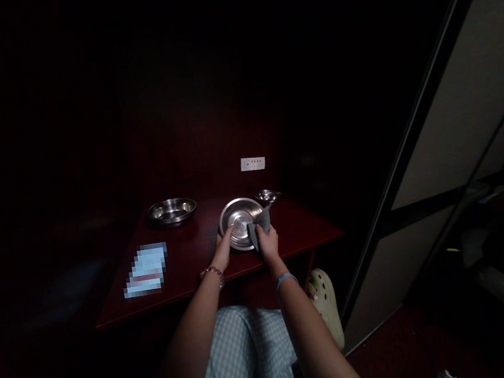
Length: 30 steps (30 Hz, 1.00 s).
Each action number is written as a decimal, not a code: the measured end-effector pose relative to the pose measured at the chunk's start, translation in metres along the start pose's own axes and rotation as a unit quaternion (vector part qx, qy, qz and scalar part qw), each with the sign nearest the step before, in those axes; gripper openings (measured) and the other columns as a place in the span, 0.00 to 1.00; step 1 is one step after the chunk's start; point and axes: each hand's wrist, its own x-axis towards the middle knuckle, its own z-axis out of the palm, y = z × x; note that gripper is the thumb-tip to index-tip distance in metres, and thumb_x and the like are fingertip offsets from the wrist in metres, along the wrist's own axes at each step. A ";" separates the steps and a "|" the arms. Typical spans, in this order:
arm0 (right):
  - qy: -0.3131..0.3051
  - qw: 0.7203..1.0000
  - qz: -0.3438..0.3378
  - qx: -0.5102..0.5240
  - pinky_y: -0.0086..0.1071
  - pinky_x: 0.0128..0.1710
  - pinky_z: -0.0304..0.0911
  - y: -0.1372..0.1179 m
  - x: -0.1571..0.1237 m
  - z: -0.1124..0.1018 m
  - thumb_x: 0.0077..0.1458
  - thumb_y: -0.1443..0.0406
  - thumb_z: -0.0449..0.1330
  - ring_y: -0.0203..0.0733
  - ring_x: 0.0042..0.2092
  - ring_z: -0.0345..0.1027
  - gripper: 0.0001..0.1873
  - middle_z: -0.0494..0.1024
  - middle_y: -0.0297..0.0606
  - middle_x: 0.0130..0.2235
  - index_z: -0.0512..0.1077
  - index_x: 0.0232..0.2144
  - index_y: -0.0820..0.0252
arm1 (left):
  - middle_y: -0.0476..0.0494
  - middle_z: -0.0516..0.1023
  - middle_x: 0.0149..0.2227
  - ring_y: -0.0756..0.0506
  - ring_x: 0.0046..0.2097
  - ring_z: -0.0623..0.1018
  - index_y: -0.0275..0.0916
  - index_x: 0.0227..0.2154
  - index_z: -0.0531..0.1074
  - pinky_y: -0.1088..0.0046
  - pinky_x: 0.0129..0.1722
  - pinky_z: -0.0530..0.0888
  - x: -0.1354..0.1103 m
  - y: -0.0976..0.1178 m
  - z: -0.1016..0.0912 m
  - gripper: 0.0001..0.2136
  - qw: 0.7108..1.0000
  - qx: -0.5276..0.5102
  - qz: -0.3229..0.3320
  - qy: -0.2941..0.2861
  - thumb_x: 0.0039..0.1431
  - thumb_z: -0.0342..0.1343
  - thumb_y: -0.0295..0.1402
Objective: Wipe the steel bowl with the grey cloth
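I've got a dark-red tabletop (191, 258) on my feed, straight front edge, surface in low light. Back L, a wide, shallow stainless-steel dish (173, 221) stands upright on it. In front of that, nr the L edge, lies a flat light-blue item (146, 269), too pixelated for me to ID. Back R there's a small steel bowl (268, 196). Can't tell if the med. steel bowl (232, 218), held tilted w/ both hands (224, 249), touches the tabletop.
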 end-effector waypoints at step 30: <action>-0.016 0.999 0.013 -0.024 0.35 0.46 0.70 -0.005 0.003 -0.003 0.52 0.59 0.63 0.51 0.45 0.80 0.13 0.87 0.43 0.39 0.80 0.37 0.60 | 0.36 0.84 0.50 0.38 0.60 0.79 0.37 0.44 0.78 0.60 0.65 0.70 -0.015 0.009 0.003 0.12 0.999 -0.019 0.023 -0.017 0.57 0.65 0.30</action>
